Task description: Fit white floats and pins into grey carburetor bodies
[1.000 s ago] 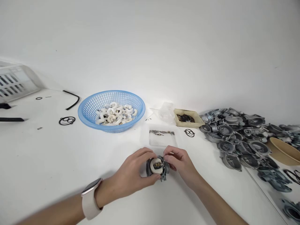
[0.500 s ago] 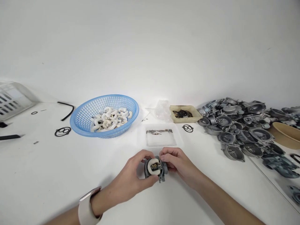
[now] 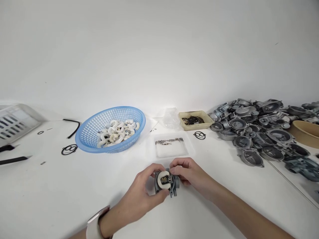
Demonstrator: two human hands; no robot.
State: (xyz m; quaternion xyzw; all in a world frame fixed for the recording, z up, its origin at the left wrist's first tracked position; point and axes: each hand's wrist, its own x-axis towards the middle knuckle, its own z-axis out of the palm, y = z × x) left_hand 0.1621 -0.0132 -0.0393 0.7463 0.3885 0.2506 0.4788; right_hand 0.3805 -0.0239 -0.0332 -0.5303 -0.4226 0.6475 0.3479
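Observation:
A grey metal carburetor body (image 3: 175,182) rests on the table in front of me, its open side up. Inside it sits a white C-shaped float (image 3: 160,182), with brass jets showing in its gap. My left hand (image 3: 143,192) grips the body from the left, thumb at the near side and fingers at the far side. At the upper right of the body, my right hand (image 3: 188,171) has thumb and forefinger pinched together by the float's hinge. What lies between those fingertips, if anything, is too small to make out.
Just beyond my hands is a clear tray (image 3: 171,153) of small metal pins. Behind stand a blue basket (image 3: 79,144) of white floats and a cream box (image 3: 183,127) of black gaskets. Carburetor parts (image 3: 251,157) are heaped right; a knife (image 3: 15,160) lies left.
The view has shifted and tilted slightly. Both hands stay at the carburetor body in nearly the same pose, the right fingertips still at the hinge.

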